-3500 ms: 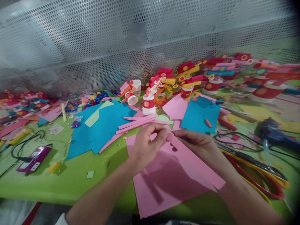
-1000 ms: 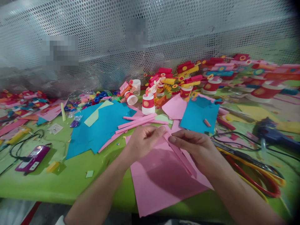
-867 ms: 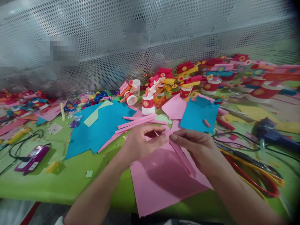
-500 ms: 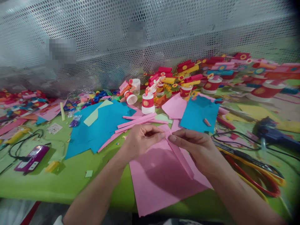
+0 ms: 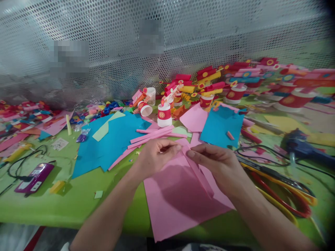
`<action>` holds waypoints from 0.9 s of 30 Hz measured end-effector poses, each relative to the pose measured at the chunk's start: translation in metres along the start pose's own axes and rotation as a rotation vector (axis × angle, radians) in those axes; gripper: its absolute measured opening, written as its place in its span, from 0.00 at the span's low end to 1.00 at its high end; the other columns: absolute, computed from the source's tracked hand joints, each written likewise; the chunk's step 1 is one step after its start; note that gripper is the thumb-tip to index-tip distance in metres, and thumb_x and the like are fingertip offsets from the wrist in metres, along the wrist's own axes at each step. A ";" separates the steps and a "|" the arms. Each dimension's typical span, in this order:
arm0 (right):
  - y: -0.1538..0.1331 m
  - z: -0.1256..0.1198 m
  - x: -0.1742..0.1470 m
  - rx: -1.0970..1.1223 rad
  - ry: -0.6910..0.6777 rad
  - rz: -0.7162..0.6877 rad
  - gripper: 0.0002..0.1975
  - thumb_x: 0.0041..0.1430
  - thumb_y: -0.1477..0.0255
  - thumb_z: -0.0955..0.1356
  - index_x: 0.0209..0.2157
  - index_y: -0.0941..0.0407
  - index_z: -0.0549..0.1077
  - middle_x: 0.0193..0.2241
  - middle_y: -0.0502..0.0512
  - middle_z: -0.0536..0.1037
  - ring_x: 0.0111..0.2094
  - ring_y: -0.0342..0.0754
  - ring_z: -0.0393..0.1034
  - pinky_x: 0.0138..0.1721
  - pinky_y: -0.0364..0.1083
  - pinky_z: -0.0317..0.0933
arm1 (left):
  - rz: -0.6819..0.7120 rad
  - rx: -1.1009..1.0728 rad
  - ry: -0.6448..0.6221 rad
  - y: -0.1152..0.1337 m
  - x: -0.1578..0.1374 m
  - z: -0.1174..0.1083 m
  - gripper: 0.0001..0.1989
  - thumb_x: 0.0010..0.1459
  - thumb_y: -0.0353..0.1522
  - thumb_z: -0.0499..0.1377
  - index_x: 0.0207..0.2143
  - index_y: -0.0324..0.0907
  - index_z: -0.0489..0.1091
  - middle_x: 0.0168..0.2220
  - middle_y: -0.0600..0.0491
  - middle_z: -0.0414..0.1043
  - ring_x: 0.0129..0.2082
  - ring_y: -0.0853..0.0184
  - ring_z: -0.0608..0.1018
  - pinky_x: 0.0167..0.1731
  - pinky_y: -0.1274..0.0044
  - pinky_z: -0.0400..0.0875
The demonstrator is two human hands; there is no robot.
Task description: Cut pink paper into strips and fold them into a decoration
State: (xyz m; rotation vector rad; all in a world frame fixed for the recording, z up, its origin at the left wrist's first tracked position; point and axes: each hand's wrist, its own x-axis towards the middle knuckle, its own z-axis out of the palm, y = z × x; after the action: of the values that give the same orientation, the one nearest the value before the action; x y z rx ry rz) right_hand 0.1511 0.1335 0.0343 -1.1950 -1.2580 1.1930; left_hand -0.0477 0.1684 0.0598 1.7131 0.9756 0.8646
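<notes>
A folded pink paper strip (image 5: 200, 176) slants over a larger pink paper sheet (image 5: 170, 205) close to the table's front edge. My left hand (image 5: 158, 155) pinches the strip's far end between thumb and fingers. Just to its right, my right hand (image 5: 217, 160) grips the same strip, thumb on top. The strip's near end hangs free above the sheet. Beyond my hands lie several narrow pink strips (image 5: 151, 136), partly across a blue sheet (image 5: 104, 150). A red and white paper cup (image 5: 164, 115) stands upside down behind them.
Scissors (image 5: 282, 195) and a dark blue glue gun (image 5: 306, 148) with its cable lie at the right. At the left is a purple power block (image 5: 35, 177). Several decorated cups line a perforated metal screen (image 5: 110, 69). Another blue sheet (image 5: 222, 123) lies behind my right hand.
The whole view has shifted very slightly. Both hands keep hold of the pink strip in nearly the same place, and its near end sits a touch higher.
</notes>
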 end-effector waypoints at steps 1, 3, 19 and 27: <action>0.000 0.000 0.000 0.001 0.006 0.000 0.12 0.51 0.57 0.78 0.28 0.50 0.82 0.25 0.49 0.76 0.28 0.44 0.64 0.29 0.44 0.58 | 0.037 0.027 0.017 0.002 0.000 0.000 0.13 0.63 0.39 0.63 0.45 0.42 0.81 0.43 0.49 0.83 0.40 0.63 0.81 0.39 0.75 0.74; -0.001 0.000 0.000 0.002 0.014 -0.006 0.13 0.51 0.56 0.78 0.28 0.51 0.82 0.26 0.51 0.77 0.28 0.45 0.64 0.29 0.45 0.59 | 0.112 0.088 0.047 0.006 -0.002 0.001 0.13 0.61 0.38 0.65 0.47 0.45 0.81 0.46 0.50 0.83 0.43 0.63 0.81 0.41 0.75 0.75; -0.006 0.004 -0.003 -0.047 -0.082 0.017 0.16 0.48 0.53 0.78 0.25 0.52 0.81 0.24 0.50 0.74 0.28 0.45 0.63 0.29 0.44 0.59 | 0.025 -0.021 -0.045 0.002 -0.003 -0.007 0.07 0.60 0.35 0.66 0.36 0.41 0.82 0.36 0.50 0.83 0.35 0.65 0.83 0.34 0.77 0.77; -0.007 0.004 -0.003 -0.056 -0.114 0.011 0.16 0.49 0.53 0.78 0.27 0.51 0.82 0.27 0.52 0.79 0.31 0.48 0.69 0.33 0.45 0.63 | -0.016 -0.034 -0.070 0.002 -0.003 -0.001 0.09 0.59 0.36 0.67 0.37 0.39 0.80 0.35 0.50 0.81 0.34 0.67 0.80 0.34 0.78 0.72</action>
State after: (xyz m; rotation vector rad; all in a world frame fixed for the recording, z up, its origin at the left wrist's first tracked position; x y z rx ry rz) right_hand 0.1465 0.1299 0.0408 -1.1902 -1.3793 1.2557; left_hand -0.0496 0.1662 0.0616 1.6932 0.9214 0.8015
